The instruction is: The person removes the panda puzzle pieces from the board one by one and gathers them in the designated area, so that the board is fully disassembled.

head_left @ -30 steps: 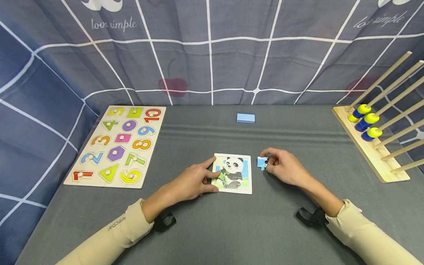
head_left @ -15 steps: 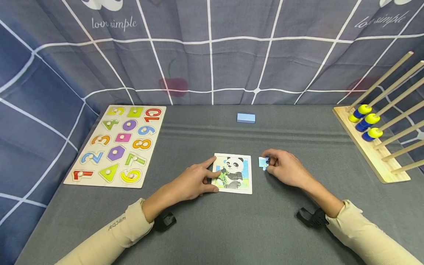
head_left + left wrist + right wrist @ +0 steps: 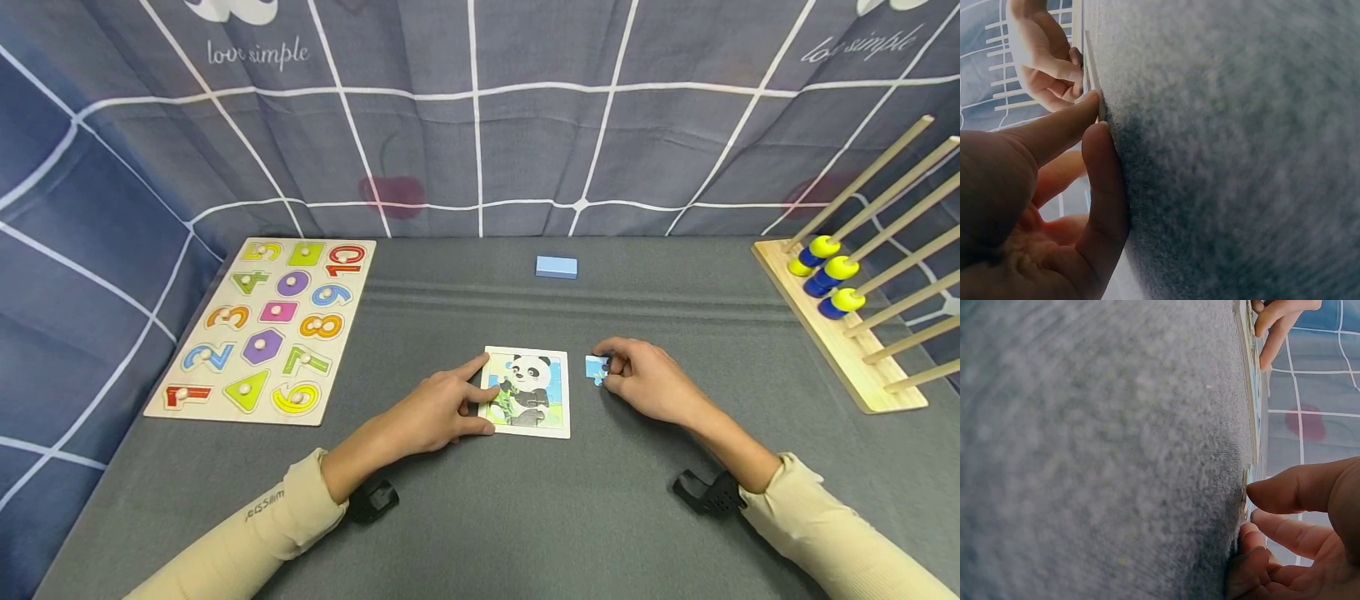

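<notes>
A square panda jigsaw puzzle (image 3: 557, 421) with a pale frame lies flat on the grey table. My left hand (image 3: 435, 410) holds its left side, thumb at the near corner and a finger at the far corner; another finger reaches over the picture. The left wrist view shows the thumb and a fingertip against the thin puzzle edge (image 3: 1090, 62). Just right of the frame, my right hand (image 3: 647, 379) pinches a small light-blue puzzle piece (image 3: 596, 367) between thumb and fingers. Part of the piece is hidden behind the fingertips. In the right wrist view the piece (image 3: 1246, 487) shows edge-on, near the table surface.
A number-and-shape peg board (image 3: 247, 333) lies at the left. Behind the puzzle sits a small blue block (image 3: 557, 267). At the right stands a wooden bead rack (image 3: 847, 333) with upright rods and yellow and blue beads. A grid-patterned cloth (image 3: 525, 150) hangs behind the table.
My right hand has shifted slightly to the right with the puzzle piece, away from the frame. My left hand and the panda puzzle have stayed in place.
</notes>
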Motion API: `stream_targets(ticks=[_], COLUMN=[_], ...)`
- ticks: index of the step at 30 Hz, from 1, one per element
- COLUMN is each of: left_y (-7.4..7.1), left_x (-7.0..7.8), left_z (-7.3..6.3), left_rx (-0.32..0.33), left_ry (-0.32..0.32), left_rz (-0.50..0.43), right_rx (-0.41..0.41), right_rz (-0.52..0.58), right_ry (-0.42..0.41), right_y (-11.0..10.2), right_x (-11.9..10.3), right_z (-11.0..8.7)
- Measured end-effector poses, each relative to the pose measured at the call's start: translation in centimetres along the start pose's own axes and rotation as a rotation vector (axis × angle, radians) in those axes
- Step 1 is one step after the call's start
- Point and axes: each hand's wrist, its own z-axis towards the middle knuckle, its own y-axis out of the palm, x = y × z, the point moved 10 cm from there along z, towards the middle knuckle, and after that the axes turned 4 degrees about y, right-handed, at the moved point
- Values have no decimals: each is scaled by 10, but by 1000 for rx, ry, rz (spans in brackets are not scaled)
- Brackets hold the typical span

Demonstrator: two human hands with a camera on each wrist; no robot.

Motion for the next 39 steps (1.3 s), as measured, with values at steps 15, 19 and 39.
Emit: stream_targets(ticks=[15, 19, 39], left_y=[0, 0, -2], left_x=[0, 0, -1], left_z=[-1, 0, 1], left_rx=[3, 2, -11], left_ry=[5, -1, -21], left_rz=[6, 5, 19], right_rx=[41, 41, -150], right_rz=[21, 38, -90], right_ry=[-59, -83, -147], right_y=[3, 9, 66], right_x=[-18, -31, -80], right_z=[-1, 2, 27])
